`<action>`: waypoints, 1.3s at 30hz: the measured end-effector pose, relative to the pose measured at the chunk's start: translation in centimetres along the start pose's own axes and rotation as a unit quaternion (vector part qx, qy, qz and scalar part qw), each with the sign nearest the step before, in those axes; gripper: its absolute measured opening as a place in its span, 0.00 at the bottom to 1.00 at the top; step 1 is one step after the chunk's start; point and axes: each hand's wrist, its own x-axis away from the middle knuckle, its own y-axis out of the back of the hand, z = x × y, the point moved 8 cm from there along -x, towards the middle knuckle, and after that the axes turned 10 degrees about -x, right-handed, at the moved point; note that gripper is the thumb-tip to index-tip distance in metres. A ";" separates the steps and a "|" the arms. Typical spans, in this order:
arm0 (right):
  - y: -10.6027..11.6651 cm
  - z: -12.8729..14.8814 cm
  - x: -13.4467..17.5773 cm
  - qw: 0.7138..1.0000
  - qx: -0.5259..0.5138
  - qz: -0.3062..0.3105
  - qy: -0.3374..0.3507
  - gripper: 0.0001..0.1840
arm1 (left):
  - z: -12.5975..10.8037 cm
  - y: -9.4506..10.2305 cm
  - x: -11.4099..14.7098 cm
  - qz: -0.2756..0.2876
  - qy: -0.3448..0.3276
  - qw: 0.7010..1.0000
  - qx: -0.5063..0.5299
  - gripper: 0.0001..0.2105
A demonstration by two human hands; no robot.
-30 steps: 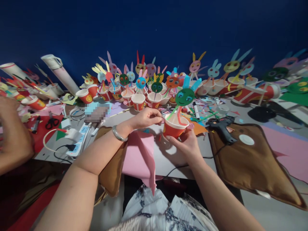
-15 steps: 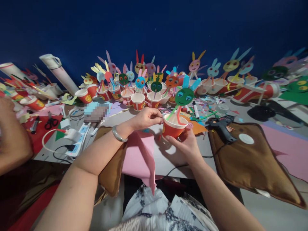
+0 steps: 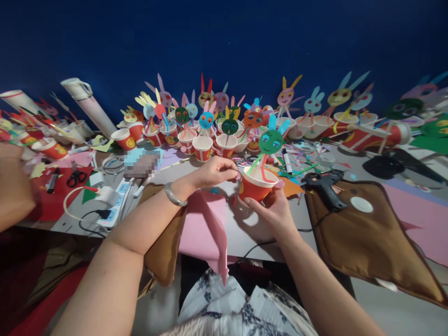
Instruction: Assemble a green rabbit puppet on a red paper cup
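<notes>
My right hand [image 3: 278,212] is wrapped round the lower right side of a red paper cup [image 3: 257,191] with a white rim, holding it tilted just above the table. In the cup stands a paper rabbit [image 3: 271,141] with a green round face, blue ears, and one green and one red leg. A small pink paper curl [image 3: 280,184] shows at the cup's right side, by my fingertips. My left hand [image 3: 217,171] is closed in a pinch by the cup's left rim, with a small pink paper piece [image 3: 238,176] at its fingertips.
Several finished rabbit cups [image 3: 203,147] line the back against the blue wall. A black glue gun [image 3: 327,189] lies on a brown cushion [image 3: 371,233] at right. Pink paper [image 3: 205,224] hangs over the front edge. A power strip [image 3: 114,207], scissors [image 3: 75,173] and another person's arm [image 3: 16,186] are at left.
The cup with its rabbit has shifted slightly right and tipped a little in my right hand. The pink piece at my left fingertips now shows more plainly beside the rim.
</notes>
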 end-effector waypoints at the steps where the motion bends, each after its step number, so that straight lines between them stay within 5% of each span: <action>1: 0.1 0.0 0.0 1.000 -0.002 -0.009 -0.004 0.36 | 0.1 0.0 0.0 0.000 0.002 1.000 -0.001 0.07; 9: 0.5 -0.3 -0.5 0.999 0.033 -0.032 -0.012 0.34 | 0.5 0.9 -0.1 -0.045 0.046 0.996 0.057 0.06; 16: 0.2 -0.3 -0.6 0.989 0.136 -0.010 0.050 0.50 | 0.4 1.3 0.0 -0.058 0.064 0.991 0.098 0.03; 22: -0.5 -0.7 -0.6 0.996 0.085 0.017 0.008 0.47 | 0.6 1.1 0.0 -0.051 0.053 0.994 0.084 0.02; 31: 1.6 -3.2 0.2 0.996 0.069 -0.042 -0.038 0.70 | 0.5 0.9 -0.1 -0.030 0.057 0.994 0.087 0.03; 39: 3.1 -1.5 1.9 0.998 0.041 -0.049 -0.008 0.55 | -0.1 0.9 0.1 -0.024 0.038 0.990 0.133 0.03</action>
